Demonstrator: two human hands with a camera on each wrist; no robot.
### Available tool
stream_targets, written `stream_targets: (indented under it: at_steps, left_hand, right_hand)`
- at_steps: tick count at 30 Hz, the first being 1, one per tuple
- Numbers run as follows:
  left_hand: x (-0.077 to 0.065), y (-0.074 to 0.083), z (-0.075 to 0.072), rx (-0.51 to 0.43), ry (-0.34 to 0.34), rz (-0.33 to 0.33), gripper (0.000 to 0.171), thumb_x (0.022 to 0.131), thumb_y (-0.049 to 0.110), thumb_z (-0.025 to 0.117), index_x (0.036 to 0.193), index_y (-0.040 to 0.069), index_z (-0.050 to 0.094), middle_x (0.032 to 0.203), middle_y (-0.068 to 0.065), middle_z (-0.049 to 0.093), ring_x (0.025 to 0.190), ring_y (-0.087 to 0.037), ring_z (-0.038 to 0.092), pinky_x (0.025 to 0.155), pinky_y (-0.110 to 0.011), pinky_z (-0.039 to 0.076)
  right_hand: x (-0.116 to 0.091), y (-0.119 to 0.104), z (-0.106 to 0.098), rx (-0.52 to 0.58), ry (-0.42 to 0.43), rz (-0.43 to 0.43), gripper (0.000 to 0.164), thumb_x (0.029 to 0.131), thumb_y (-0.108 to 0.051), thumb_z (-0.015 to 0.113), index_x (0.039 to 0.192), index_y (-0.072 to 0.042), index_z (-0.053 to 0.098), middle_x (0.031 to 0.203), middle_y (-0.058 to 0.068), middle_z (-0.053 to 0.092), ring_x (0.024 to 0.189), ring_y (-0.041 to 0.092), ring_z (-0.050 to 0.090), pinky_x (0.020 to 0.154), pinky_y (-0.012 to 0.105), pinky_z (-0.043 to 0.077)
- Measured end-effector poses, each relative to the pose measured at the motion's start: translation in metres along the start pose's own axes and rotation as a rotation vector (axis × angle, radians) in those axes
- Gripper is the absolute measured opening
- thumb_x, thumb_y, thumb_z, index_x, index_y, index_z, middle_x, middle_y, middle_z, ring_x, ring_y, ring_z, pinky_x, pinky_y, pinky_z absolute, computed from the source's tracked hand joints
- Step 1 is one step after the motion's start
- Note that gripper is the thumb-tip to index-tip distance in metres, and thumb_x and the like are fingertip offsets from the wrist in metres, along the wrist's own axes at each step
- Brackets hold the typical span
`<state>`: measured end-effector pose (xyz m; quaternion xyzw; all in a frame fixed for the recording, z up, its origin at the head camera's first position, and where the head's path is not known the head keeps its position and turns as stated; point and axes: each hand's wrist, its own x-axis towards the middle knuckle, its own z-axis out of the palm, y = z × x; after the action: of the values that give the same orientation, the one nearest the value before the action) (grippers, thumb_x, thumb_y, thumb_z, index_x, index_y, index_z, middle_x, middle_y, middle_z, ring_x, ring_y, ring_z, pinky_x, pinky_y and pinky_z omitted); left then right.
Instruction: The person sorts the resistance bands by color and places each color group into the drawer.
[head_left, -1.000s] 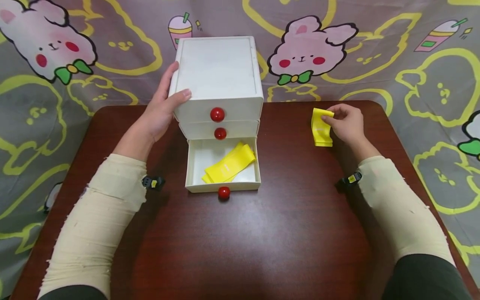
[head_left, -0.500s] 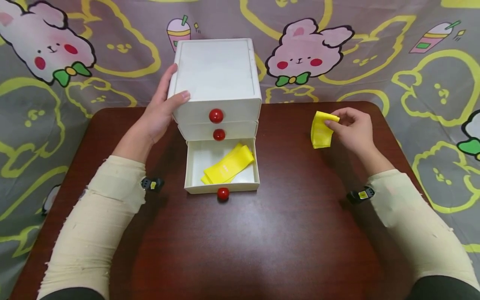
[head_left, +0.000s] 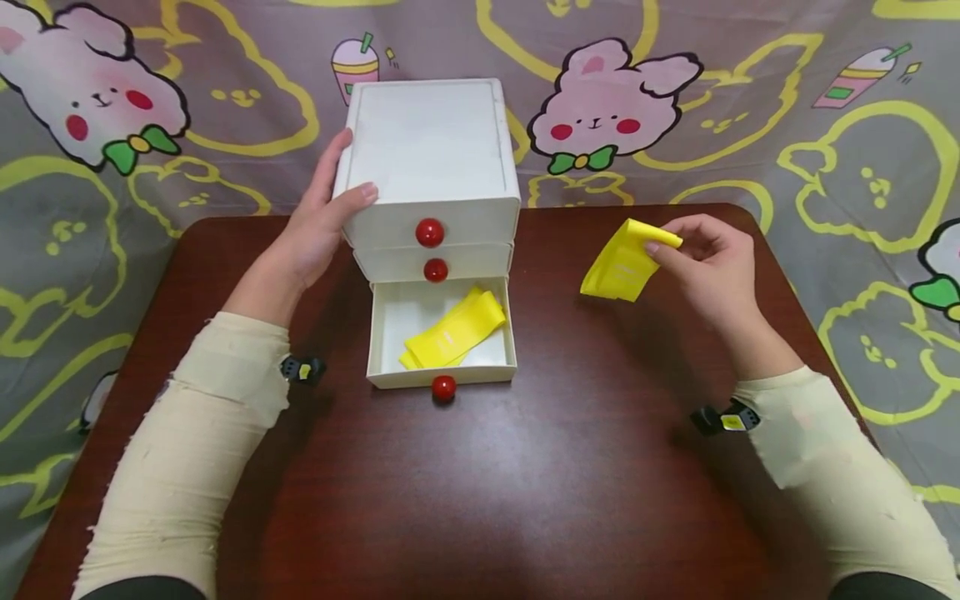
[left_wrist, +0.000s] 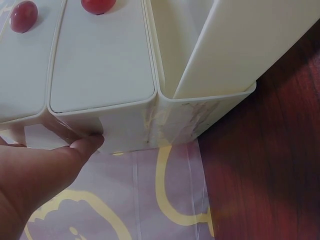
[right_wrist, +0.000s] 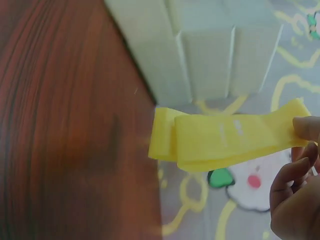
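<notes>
Against the upper left edge of a white drawer unit (head_left: 427, 137) rests my left hand (head_left: 307, 225), thumb on top and fingers along the side. In the left wrist view a fingertip touches the unit's side wall. The bottom drawer (head_left: 442, 377) is pulled out; a folded yellow elastic band (head_left: 455, 332) lies slanted in it. My right hand (head_left: 712, 262) pinches the top end of another yellow elastic band (head_left: 621, 265) between thumb and fingers, right of the unit. This folded loop hangs leftward, its layers spread in the right wrist view.
Red round knobs mark the middle drawer (head_left: 472, 260) and the top drawer (head_left: 480, 221), both pushed in. Everything stands on a dark reddish-brown table (head_left: 480, 492). A patterned cloth (head_left: 247, 108) hangs behind and at the sides.
My right hand has moved right and nearer to me, and its band has swung out to the left. My left hand keeps its place on the drawer unit.
</notes>
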<state>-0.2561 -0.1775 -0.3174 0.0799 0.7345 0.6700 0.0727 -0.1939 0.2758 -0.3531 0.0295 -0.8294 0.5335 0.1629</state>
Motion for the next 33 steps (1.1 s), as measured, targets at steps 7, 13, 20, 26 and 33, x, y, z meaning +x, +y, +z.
stream_targets:
  at_steps: [7,13,20,26,33]
  left_hand:
    - [-0.001,0.001,0.001,0.006,-0.001,-0.004,0.077,0.096,0.033,0.06,0.158,0.041,0.015,0.162,0.004,0.011,0.143,-0.02,0.016,0.116,-0.044,0.018]
    - [-0.001,0.001,0.001,0.01,-0.001,-0.009,0.077,0.096,0.033,0.061,0.158,0.042,0.015,0.162,0.004,0.011,0.143,-0.02,0.015,0.116,-0.045,0.018]
    - [0.0,0.001,0.0,0.005,0.002,-0.017,0.076,0.096,0.033,0.06,0.157,0.043,0.016,0.162,0.005,0.01,0.143,-0.02,0.015,0.116,-0.045,0.018]
    - [0.0,0.001,0.0,-0.004,-0.001,-0.009,0.076,0.097,0.032,0.06,0.157,0.042,0.016,0.162,0.004,0.011,0.143,-0.021,0.016,0.116,-0.044,0.018]
    - [0.0,0.001,-0.001,-0.037,-0.009,0.005,0.076,0.097,0.03,0.06,0.158,0.04,0.016,0.161,0.003,0.012,0.141,-0.021,0.019,0.115,-0.042,0.021]
  right_hand:
    - [-0.013,-0.029,0.016,0.245,-0.031,-0.105,0.018,0.084,0.002,0.077,0.101,0.007,0.071,0.092,0.009,0.068,0.056,0.019,0.045,0.053,0.021,0.042]
    - [-0.023,-0.05,0.038,0.397,-0.105,-0.184,0.018,0.084,0.007,0.074,0.1,0.011,0.069,0.093,0.013,0.068,0.054,0.018,0.042,0.051,0.021,0.043]
    - [-0.031,-0.068,0.066,0.352,-0.162,-0.27,0.013,0.085,0.005,0.073,0.098,0.007,0.07,0.089,0.017,0.068,0.051,0.02,0.042,0.048,0.023,0.041]
    - [-0.039,-0.07,0.101,0.365,-0.189,-0.269,0.015,0.084,0.004,0.076,0.097,0.001,0.072,0.08,0.011,0.065,0.051,0.02,0.039,0.044,0.026,0.034]
    - [-0.058,-0.068,0.146,0.426,-0.222,-0.233,0.015,0.084,0.003,0.077,0.098,-0.002,0.072,0.073,0.008,0.061,0.049,0.02,0.038,0.042,0.026,0.032]
